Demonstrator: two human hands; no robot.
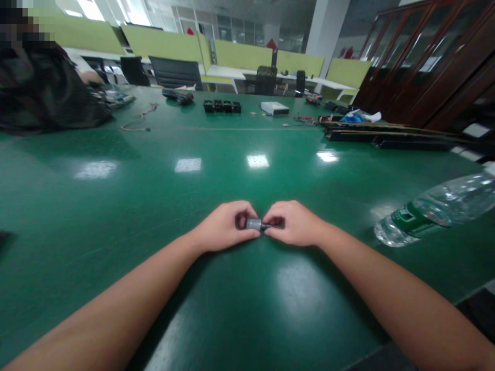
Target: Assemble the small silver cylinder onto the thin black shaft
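A small grey metal cylinder (254, 224) lies sideways just above or on the green table (232, 288). My left hand (222, 226) is closed around it, thumb and fingertips on its sides. From its right end runs a thin dark shaft-like part (266, 225). My right hand (297, 222) pinches that part, fingertips close to those of the left. Whether the dark part is fixed to the cylinder or only touches it, I cannot tell. The fingers hide some of both pieces.
A clear plastic bottle (421, 219) with a green label lies on its side at right. Long black rails (382, 136) lie beyond it. Farther back are a black block-like holder (222, 106), a flat white box (274, 108) and a cord (135, 122). A dark bag (42, 93) stands far left.
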